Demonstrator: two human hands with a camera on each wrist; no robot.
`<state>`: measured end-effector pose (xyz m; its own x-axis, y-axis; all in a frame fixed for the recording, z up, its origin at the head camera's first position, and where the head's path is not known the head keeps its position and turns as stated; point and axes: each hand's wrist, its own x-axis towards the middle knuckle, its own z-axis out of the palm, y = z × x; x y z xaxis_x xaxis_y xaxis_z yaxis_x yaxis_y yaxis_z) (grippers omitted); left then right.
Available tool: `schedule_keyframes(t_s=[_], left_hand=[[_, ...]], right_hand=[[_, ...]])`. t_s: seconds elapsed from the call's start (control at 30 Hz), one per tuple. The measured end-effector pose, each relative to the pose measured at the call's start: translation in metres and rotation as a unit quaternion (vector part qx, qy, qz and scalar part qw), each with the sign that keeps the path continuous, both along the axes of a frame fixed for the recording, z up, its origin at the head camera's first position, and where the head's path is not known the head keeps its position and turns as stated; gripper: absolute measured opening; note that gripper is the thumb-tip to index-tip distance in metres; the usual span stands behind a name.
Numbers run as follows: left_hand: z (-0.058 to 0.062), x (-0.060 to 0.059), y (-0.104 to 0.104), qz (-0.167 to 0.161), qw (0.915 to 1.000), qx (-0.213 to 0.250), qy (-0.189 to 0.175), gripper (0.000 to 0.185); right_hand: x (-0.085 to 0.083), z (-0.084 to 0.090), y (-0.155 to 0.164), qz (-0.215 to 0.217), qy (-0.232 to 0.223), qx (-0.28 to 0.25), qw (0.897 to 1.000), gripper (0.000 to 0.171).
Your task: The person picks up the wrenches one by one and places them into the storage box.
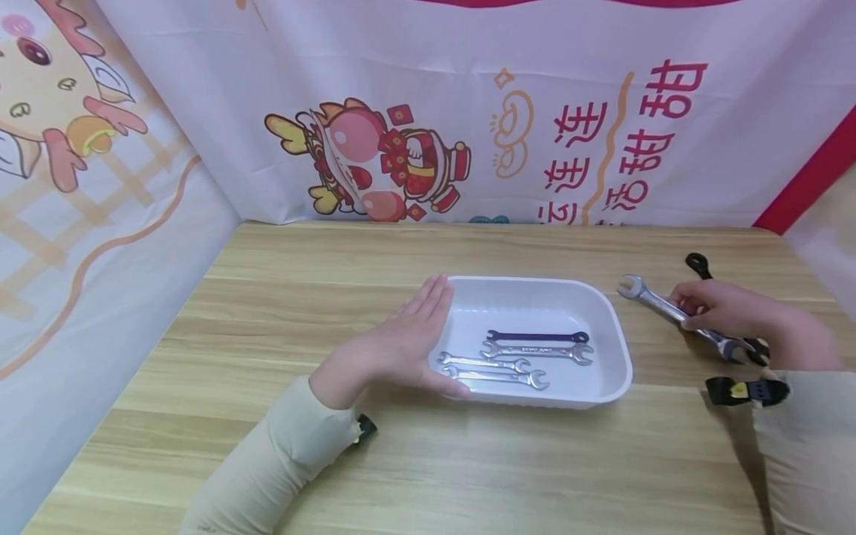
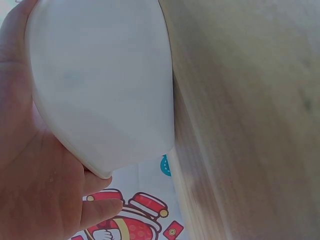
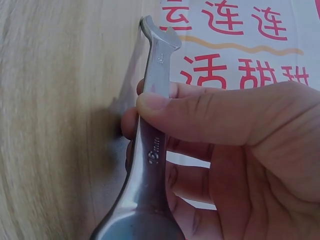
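Note:
My left hand point(image 1: 408, 338) lies along the left end of a white plastic tray point(image 1: 615, 334), fingers extended at the far corner and thumb by the near rim. In the left wrist view, the palm is against the outside of the tray's wall point(image 2: 100, 85). Inside the tray lie several wrenches, including a dark combination wrench point(image 1: 535, 336) and a larger silver open-end wrench point(image 1: 538, 351). To the right of the tray, my right hand point(image 1: 732, 306) pinches a big silver wrench point(image 1: 658, 303) by its shank, thumb on top, as the right wrist view point(image 3: 155, 135) confirms.
A black wrench point(image 1: 698, 264) lies on the wooden table point(image 1: 468, 468) beneath my right hand, partly hidden. A printed cloth point(image 1: 414, 52) hangs along the table's back edge, and another covers the left side.

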<state>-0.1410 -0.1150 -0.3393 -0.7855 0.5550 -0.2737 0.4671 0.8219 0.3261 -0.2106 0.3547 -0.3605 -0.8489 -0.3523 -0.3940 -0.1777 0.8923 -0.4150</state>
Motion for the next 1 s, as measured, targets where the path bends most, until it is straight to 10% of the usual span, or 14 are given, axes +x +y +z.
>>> schedule_keyframes(t_s=[1.0], left_hand=[[0.001, 0.0, 0.001, -0.004, 1.0, -0.001, 0.003, 0.142]], right_hand=[[0.005, 0.017, -0.008, -0.011, 0.075, -0.025, 0.997, 0.02]])
